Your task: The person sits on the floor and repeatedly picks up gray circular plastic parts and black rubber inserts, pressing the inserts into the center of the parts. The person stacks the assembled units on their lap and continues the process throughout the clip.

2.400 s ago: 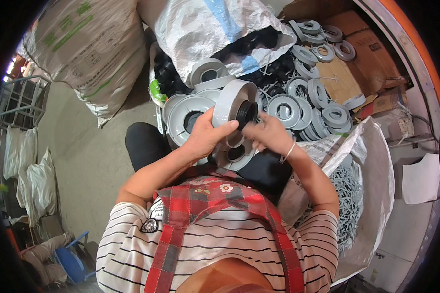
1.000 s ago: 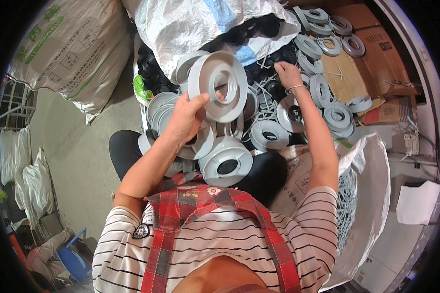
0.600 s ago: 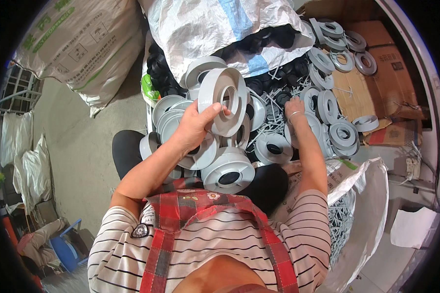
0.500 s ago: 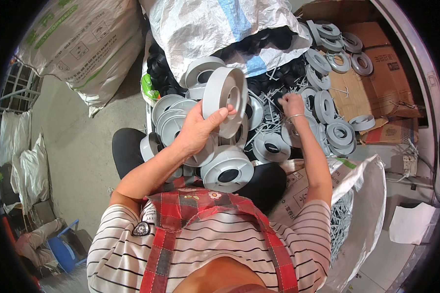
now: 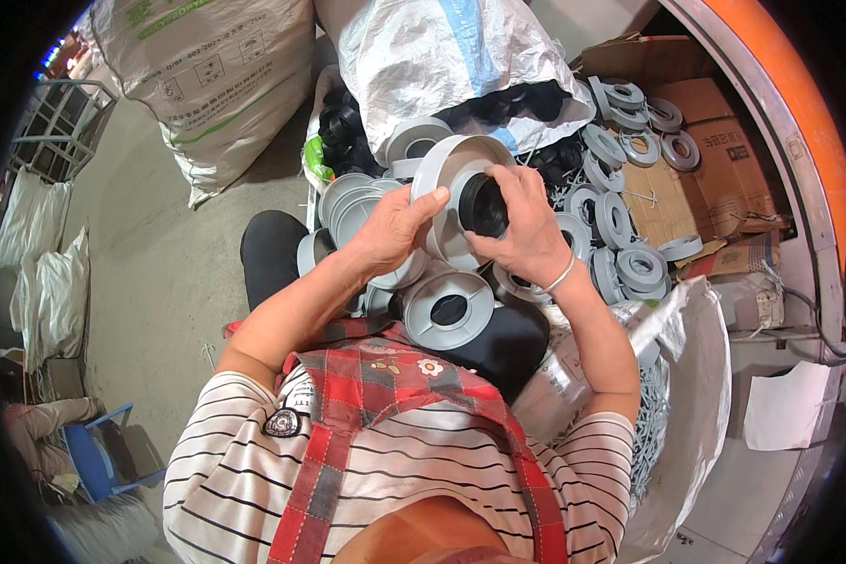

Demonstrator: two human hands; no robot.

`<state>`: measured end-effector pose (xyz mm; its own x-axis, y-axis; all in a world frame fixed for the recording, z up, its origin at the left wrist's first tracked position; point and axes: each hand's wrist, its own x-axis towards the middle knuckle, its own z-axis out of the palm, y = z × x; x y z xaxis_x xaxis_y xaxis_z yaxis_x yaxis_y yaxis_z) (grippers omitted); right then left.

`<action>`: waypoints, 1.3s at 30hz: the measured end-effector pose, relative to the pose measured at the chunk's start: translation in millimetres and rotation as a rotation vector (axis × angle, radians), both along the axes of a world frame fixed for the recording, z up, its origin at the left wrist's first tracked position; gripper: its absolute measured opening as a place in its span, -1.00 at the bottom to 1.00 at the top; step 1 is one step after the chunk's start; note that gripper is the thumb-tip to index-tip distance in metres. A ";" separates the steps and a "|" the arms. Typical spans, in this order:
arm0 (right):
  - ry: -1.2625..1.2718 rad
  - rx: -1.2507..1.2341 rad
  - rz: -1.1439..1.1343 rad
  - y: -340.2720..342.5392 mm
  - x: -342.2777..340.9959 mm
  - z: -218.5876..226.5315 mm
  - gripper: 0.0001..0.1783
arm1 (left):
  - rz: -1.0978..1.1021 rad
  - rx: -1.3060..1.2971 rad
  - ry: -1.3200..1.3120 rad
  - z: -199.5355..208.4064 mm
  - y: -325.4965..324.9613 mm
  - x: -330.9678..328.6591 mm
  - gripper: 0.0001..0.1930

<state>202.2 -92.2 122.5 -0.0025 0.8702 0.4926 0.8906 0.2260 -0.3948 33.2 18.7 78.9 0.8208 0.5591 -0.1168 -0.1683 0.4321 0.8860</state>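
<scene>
The left hand (image 5: 397,226) has its grip clamped on the wall of a gray plastic ring (image 5: 448,193), thumb over the rim. The right hand (image 5: 528,230) has its grip clamped on a black ring (image 5: 484,209), thumb and fingers spread around it, at the gray ring's middle. The gray ring is smooth and round, held up over a pile of gray parts (image 5: 348,211). It is tipped on edge; the line through its hole points right and a bit toward the person. Flat gray rings (image 5: 668,148) lie near the brown cardboard's (image 5: 724,174) top left corner.
</scene>
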 end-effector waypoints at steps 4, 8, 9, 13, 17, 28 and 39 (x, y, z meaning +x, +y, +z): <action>-0.238 0.051 0.173 -15.2 -7.1 7.7 -0.18 | -0.158 0.119 0.072 15.3 1.2 -19.8 -0.64; -0.050 0.024 0.069 -27.0 -19.3 7.7 -0.27 | -0.089 -0.107 -0.101 25.6 -26.2 -20.5 -0.66; 0.039 0.025 0.000 -28.3 -23.1 6.9 -0.29 | -0.167 0.079 -0.035 18.4 -21.2 -24.2 -0.68; 1.302 -0.528 -0.193 -22.9 -23.4 16.2 -0.21 | -0.155 0.398 0.000 12.4 -29.0 -31.8 -0.56; 0.716 -0.231 -0.027 -27.7 -11.0 -12.2 -0.31 | -0.082 0.287 -0.089 17.8 -31.5 -34.8 -0.55; 0.512 0.126 0.002 -39.0 -28.4 -39.6 -0.32 | -0.111 0.462 -0.041 21.3 -48.0 -38.5 -0.41; 0.213 -1.163 -0.422 -65.2 109.4 -179.9 -0.18 | -0.689 1.322 0.129 -15.4 -33.3 -46.9 -0.23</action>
<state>311.6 -157.4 -57.4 0.3665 0.7030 -0.6095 0.7028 -0.6384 -0.3138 -13.7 -14.6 63.4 0.9842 -0.1661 0.0606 -0.1623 -0.7128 0.6823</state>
